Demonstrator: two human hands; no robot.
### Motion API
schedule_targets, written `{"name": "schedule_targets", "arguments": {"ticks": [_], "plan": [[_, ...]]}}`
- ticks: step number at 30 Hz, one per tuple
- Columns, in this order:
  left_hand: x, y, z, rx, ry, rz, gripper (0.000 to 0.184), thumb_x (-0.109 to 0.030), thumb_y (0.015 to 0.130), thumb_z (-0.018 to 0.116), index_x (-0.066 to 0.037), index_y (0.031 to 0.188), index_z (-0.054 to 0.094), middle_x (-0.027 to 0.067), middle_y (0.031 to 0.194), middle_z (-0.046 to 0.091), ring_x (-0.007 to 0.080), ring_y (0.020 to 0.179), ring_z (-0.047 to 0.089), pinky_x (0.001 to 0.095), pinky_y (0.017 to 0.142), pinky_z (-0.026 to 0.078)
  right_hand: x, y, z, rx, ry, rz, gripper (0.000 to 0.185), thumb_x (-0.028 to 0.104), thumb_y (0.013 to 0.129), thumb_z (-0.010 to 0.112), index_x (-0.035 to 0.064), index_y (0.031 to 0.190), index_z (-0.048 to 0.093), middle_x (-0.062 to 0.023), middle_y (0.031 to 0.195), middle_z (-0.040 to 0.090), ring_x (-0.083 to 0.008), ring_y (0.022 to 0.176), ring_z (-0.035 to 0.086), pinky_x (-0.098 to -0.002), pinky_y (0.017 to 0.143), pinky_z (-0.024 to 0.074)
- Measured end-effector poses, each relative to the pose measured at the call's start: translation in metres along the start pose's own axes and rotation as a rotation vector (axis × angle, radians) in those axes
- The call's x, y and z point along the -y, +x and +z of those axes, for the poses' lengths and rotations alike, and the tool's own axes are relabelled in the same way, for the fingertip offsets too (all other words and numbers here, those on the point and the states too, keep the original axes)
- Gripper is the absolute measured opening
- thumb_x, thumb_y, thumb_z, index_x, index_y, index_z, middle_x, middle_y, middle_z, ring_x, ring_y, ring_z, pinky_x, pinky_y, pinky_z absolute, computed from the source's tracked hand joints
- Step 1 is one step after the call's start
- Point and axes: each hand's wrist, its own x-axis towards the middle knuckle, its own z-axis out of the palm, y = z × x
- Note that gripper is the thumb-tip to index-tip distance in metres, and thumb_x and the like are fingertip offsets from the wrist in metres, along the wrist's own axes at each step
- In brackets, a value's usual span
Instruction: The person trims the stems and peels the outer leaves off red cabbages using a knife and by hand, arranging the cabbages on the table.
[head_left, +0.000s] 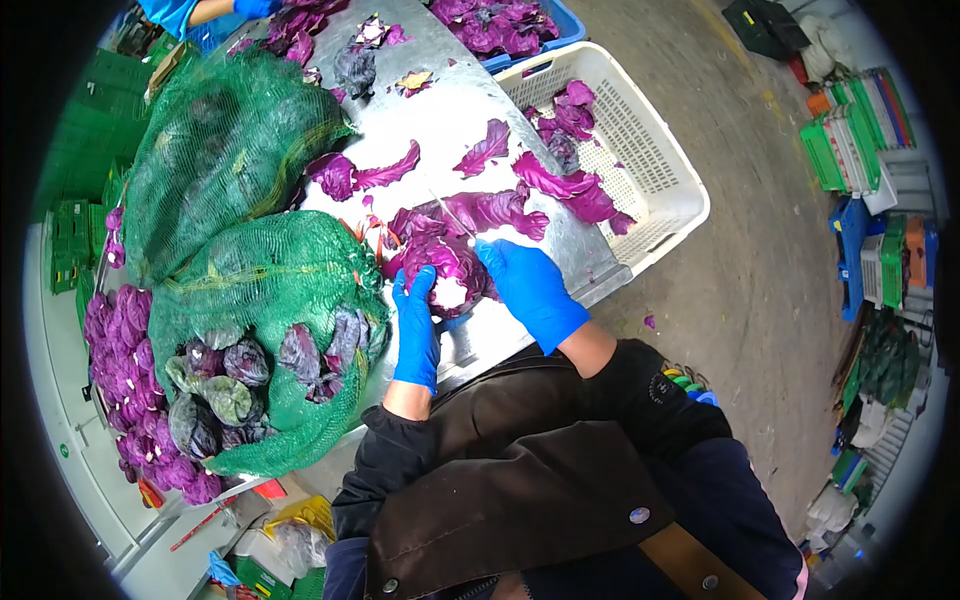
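Round purple cabbage (462, 264): we have it between both hands, over the near edge of the smooth grey metal table (455, 110), its pale cut base turned up, probably to keep that end in sight.
Blue-gloved left hand (416, 325): our fingers grasp the cabbage's side, thumb and fingertips spread, apparently to steady its curve.
Blue-gloved right hand (535, 292): our fingers are curled around what seems the hidden handle of a thin, straight-bladed knife (451, 213); the blade points away from us.
Loose purple leaves (485, 150): crinkled and pale-ribbed, they lie scattered beyond the cabbage.
White perforated plastic crate (655, 150): it stands against the table's right side, likely to catch leaves; some lie inside.
Green mesh sacks (255, 260): bulging with round shapes, they sit on our left, presumably for easy reach; dull, dark cabbages (210, 385) show at the nearer one's end.
Glossy purple heads (125, 350): piled past the sacks, perhaps to separate them from the dull ones.
Blue plastic crate (562, 22): full of leaves, beyond the white one.
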Motion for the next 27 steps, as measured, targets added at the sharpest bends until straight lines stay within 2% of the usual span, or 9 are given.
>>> {"name": "schedule_targets", "arguments": {"ticks": [3,7,9,12,15,17,21,25,27], "plan": [[0.008,0.012,-0.01,0.039,-0.018,0.002,0.074,-0.037,0.083,0.07,-0.015,0.143,0.033,0.013,0.131,0.049,0.0295,0.115,0.055,0.0492,0.078,0.056,0.001,-0.007,0.014,-0.227,-0.037,-0.271,0.048,0.052,0.092,0.055,0.0056,0.103,0.063,-0.0208,0.086,0.066,-0.0384,0.081,0.065,-0.0471,0.072,0.0503],[-0.007,-0.003,-0.002,0.011,0.097,-0.037,0.055,-0.048,0.085,0.065,-0.018,0.128,0.05,0.009,0.121,0.058,0.0254,0.103,0.063,0.0493,0.076,0.059,0.001,0.011,0.013,-0.095,-0.061,-0.314,0.04,0.045,0.085,0.064,0.0057,0.09,0.06,-0.0166,0.076,0.065,-0.0375,0.071,0.065,-0.0474,0.063,0.0503],[-0.015,-0.004,0.001,-0.014,0.107,0.021,0.068,-0.035,0.082,0.072,-0.008,0.137,0.041,0.0139,0.124,0.057,0.0263,0.108,0.06,0.0393,0.067,0.06,-0.001,0.015,0.013,-0.099,-0.096,-0.348,0.033,0.038,0.082,0.066,0.0059,0.087,0.06,-0.0164,0.073,0.064,-0.0378,0.068,0.064,-0.0478,0.059,0.05],[-0.001,0.007,-0.011,0.054,0.01,0.1,0.063,-0.02,0.081,0.074,-0.006,0.135,0.046,0.0143,0.123,0.058,0.0244,0.107,0.061,0.0366,0.084,0.055,-0.007,0.025,0.011,-0.123,-0.062,-0.312,0.021,0.027,0.078,0.065,0.0058,0.076,0.062,-0.0189,0.069,0.062,-0.0392,0.066,0.063,-0.0468,0.058,0.0496],[0.004,0.002,-0.018,0.137,-0.098,0.164,0.058,-0.008,0.08,0.073,-0.004,0.133,0.049,0.0136,0.123,0.058,0.0232,0.107,0.06,0.0353,0.096,0.048,-0.028,0.03,0.001,0.017,0.489,-0.166,0.036,0.036,0.079,0.07,0.0012,0.076,0.065,-0.0182,0.076,0.067,-0.0351,0.07,0.066,-0.0433,0.063,0.0508],[0.012,0.005,-0.02,0.105,-0.116,0.194,0.058,-0.008,0.08,0.072,-0.004,0.133,0.048,0.0129,0.122,0.059,0.0231,0.107,0.059,0.0351,0.095,0.049,-0.025,0.017,0.0,-0.013,0.439,-0.204,0.046,0.044,0.08,0.071,-0.0011,0.086,0.066,-0.0175,0.08,0.068,-0.0327,0.076,0.068,-0.0414,0.069,0.052],[0.011,0.01,-0.017,0.046,-0.066,0.174,0.057,-0.009,0.081,0.071,-0.003,0.133,0.048,0.0111,0.116,0.06,0.0208,0.1,0.061,0.0329,0.09,0.05,0.001,-0.012,0.008,-0.17,-0.177,-0.402,0.047,0.043,0.08,0.07,0.0025,0.103,0.063,-0.0154,0.08,0.066,-0.0328,0.075,0.067,-0.0438,0.07,0.0533],[0.012,0.008,-0.015,0.069,-0.043,0.238,0.059,-0.009,0.081,0.07,-0.004,0.134,0.047,0.0108,0.118,0.059,0.0208,0.1,0.06,0.0319,0.089,0.05,-0.006,-0.004,-0.007,0.006,-0.107,-0.321,0.027,0.032,0.076,0.068,0.0065,0.085,0.065,-0.0155,0.077,0.066,-0.0351,0.07,0.066,-0.0454,0.065,0.0523],[0.012,0.006,-0.015,0.079,0.036,0.283,0.053,-0.014,0.083,0.065,-0.005,0.133,0.049,0.011,0.124,0.058,0.0232,0.111,0.057,0.0357,0.1,0.044,-0.024,0.005,-0.01,-0.05,-0.079,-0.302,0.025,0.031,0.075,0.068,0.0061,0.074,0.065,-0.0155,0.074,0.065,-0.0347,0.068,0.065,-0.0441,0.063,0.052]]}}
